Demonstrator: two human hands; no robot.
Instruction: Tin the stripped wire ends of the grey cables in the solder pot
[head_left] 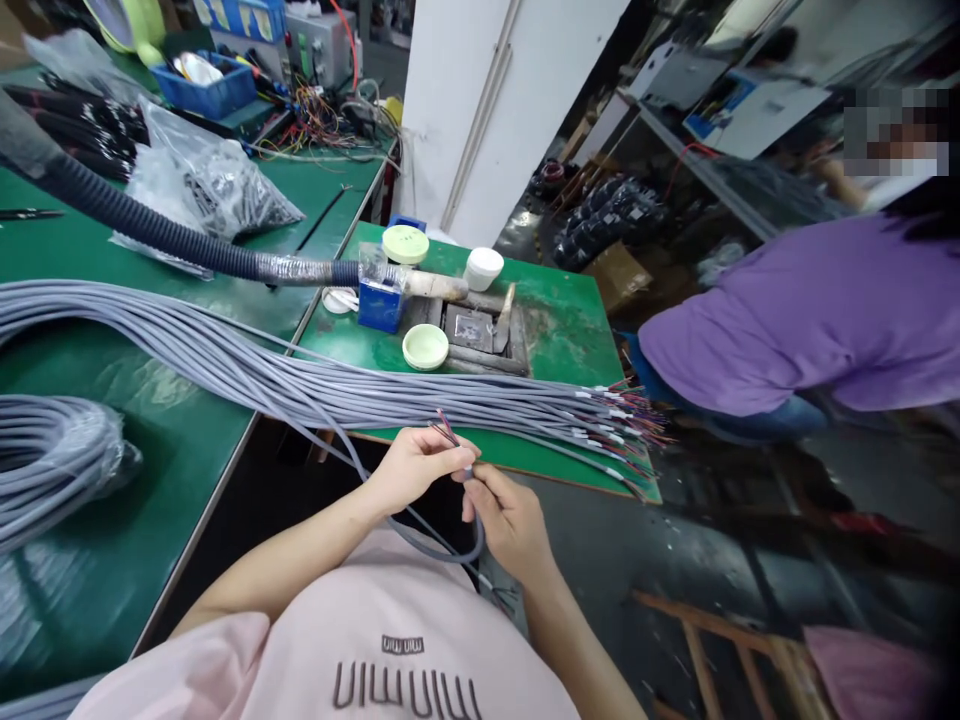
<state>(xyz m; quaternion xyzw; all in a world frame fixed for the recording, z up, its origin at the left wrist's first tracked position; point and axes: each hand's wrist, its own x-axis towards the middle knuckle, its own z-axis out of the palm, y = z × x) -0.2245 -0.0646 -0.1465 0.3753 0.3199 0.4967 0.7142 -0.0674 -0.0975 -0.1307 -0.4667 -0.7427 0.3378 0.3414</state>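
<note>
Grey smooth round cable (478,540) | left hand (411,466): fingers pinching thin coloured wires (448,430) | right hand (514,520): fingers gripping cable

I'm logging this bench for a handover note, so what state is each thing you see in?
Left hand: pinching the held cable near its wires
Right hand: pinching the same cable
Held cable: looped, thin wires exposed
Cable bundle: laid out, wire ends exposed
Cable coil: coiled, partly plastic-wrapped
Blue bin: open, holding items
Shallow pale-green dish: open side up
</note>
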